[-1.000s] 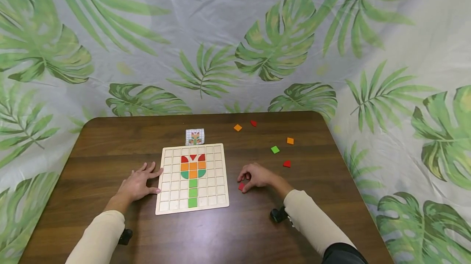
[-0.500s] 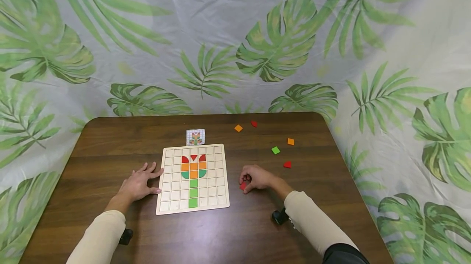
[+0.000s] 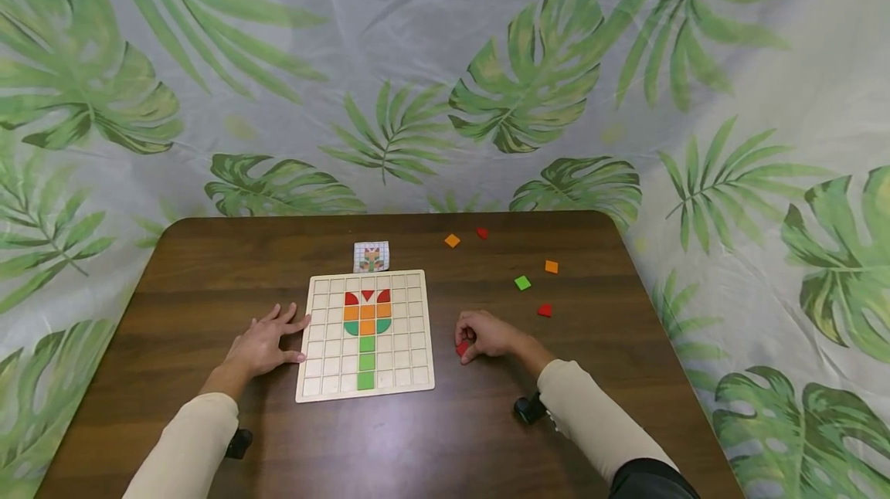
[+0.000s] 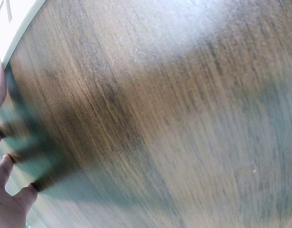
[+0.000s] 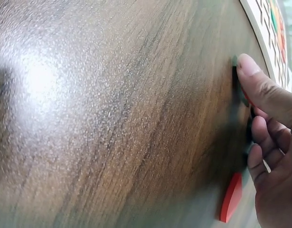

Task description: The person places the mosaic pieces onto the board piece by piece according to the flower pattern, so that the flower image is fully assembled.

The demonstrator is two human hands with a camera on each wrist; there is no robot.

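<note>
Table (image 3: 445,437): was brown and wood-grained, its far corners rounded
Gridded board (image 3: 406,352): lay flat, left of centre
Picture card (image 3: 371,257): lay just beyond the board
Loose tiles (image 3: 523,283): two orange, two red, one green lay scattered rightward

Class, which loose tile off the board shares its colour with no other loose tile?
The green tile, just left of the rightmost orange tile. The others are orange or red, including the red tile the right hand pinches.
</note>
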